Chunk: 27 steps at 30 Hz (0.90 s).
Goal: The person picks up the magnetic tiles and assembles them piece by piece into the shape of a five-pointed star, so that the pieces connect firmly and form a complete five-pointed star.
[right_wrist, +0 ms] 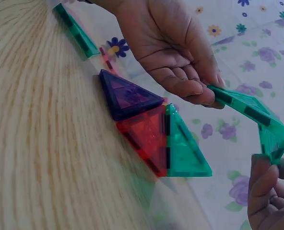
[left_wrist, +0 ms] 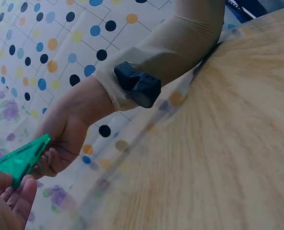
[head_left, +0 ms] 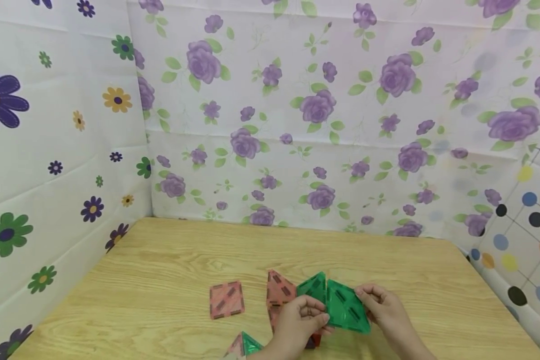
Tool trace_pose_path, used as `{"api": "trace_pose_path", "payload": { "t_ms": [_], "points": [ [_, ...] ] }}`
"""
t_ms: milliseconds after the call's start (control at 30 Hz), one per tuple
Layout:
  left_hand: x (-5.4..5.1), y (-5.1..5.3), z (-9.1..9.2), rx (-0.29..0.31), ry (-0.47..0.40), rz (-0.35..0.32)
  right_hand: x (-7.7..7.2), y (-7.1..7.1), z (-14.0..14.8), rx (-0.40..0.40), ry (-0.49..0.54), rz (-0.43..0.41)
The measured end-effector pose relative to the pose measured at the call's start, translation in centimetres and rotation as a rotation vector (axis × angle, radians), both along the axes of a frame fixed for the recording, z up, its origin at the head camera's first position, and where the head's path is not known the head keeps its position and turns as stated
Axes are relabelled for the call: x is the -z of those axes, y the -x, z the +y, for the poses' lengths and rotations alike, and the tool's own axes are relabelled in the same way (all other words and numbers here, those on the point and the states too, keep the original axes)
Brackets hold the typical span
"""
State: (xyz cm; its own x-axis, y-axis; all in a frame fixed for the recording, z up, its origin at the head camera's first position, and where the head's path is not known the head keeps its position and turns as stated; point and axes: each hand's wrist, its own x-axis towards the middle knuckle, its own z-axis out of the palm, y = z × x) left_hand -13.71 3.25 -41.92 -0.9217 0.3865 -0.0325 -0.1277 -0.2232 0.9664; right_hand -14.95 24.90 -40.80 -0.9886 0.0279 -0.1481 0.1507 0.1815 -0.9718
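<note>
My left hand (head_left: 297, 322) and right hand (head_left: 387, 310) hold translucent green magnetic tiles (head_left: 347, 307) between them, above the table. In the right wrist view, these green tiles (right_wrist: 250, 106) meet at an angle. The left hand (right_wrist: 173, 48) pinches one end, and the right hand (right_wrist: 271, 194) pinches the other between thumb and fingers. Close by stands a cluster with a purple triangle (right_wrist: 132, 96), a red triangle (right_wrist: 144, 139) and a green triangle (right_wrist: 187, 148). The left hand partly hides this cluster in the head view.
A flat red square tile (head_left: 226, 300) lies left of the cluster on the wooden table (head_left: 171, 265). Nearer the front edge is a red-and-green tile piece (head_left: 251, 345), cut off by the frame. Patterned cloths (head_left: 288, 165) hang behind and at both sides.
</note>
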Motion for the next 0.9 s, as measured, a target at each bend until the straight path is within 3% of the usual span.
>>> {"api": "trace_pose_path", "payload": {
  "t_ms": [167, 433, 600, 900],
  "points": [
    [1.2, -0.6, -0.2, 0.000, -0.013, -0.096, 0.6, 0.2, 0.0, -0.089, -0.011, -0.020],
    [2.7, -1.3, -0.4, 0.004, 0.002, -0.185, 1.4, 0.4, -0.1, -0.234, -0.014, -0.036],
    [3.0, -1.6, -0.5, -0.006, 0.109, -0.204, 1.7, 0.6, -0.3, -0.302, -0.012, -0.054],
    [3.6, -2.0, -0.7, -0.052, 0.202, -0.141, 2.0, 0.9, -0.9, -0.357, -0.014, -0.042]
  ]
}}
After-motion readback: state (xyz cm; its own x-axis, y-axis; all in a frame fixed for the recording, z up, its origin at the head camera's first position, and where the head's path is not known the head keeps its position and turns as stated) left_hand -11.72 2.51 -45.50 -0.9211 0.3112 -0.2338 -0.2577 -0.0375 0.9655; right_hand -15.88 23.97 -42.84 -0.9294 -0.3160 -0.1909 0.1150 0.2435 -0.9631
